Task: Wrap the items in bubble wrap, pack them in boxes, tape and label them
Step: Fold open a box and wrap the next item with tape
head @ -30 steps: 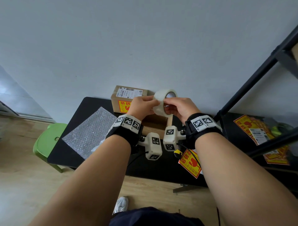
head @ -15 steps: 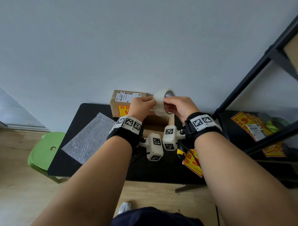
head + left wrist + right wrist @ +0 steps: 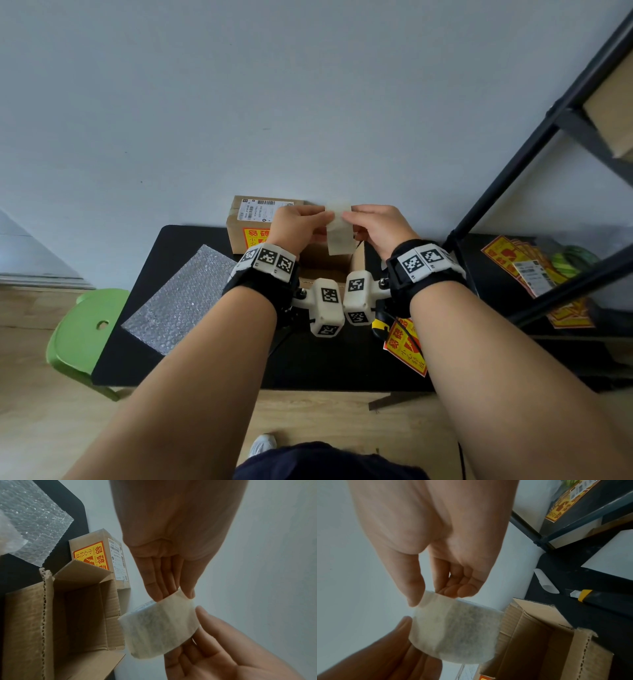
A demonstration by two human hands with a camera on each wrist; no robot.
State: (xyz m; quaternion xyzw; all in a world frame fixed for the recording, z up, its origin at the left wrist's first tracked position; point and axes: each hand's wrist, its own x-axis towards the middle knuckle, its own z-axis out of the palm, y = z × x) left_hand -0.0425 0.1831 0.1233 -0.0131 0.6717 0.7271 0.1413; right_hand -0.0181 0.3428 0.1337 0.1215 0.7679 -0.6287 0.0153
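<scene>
Getting tape ready, box waiting open.

The black table (image 3: 205,359) is holding the open box (image 3: 56,615), w/ flaps up & no item showing inside, so taping looks like the step; next move prob. needs the loose end found & pulled. A sealed box (image 3: 253,222) is sitting behind. The tape roll (image 3: 339,228), whitish & see-thru, is being held up over the open box, left hand (image 3: 298,228) & right hand (image 3: 376,228) pinching its edges w/ curled fingers.

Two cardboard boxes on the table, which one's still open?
The near box, right under the hands, is open: flaps up, bare inside. The far box against the wall is closed and already carries a shipping label and an orange fragile sticker.
</scene>
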